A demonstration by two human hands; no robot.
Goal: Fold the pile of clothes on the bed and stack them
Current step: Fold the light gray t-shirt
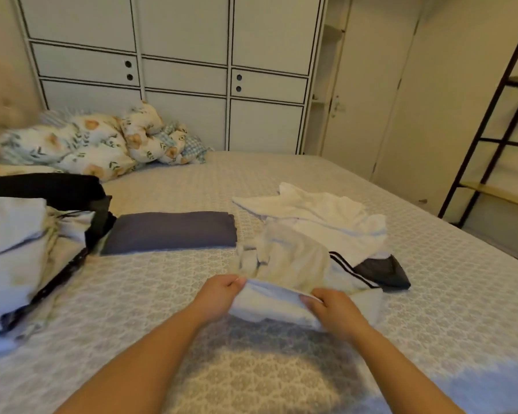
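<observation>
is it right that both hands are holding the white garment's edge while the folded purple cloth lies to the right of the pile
Not quite. In the head view the folded purple cloth lies left of the pile, not right. The rest holds: the left hand and right hand both hold the white garment by its edge.

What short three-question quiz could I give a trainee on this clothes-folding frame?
1. True or false: both hands grip the same pale garment.
2. Which item already lies folded on the bed? A) the white towel-like cloth B) the dark blue-grey cloth C) the black-striped garment
3. Fill in: the floral pillows lie at the far ____ of the bed.

Key: 1. True: the left hand and right hand each pinch its near edge. 2. B; it lies flat as a neat rectangle, while the other two are crumpled in the pile. 3. Left.
</observation>
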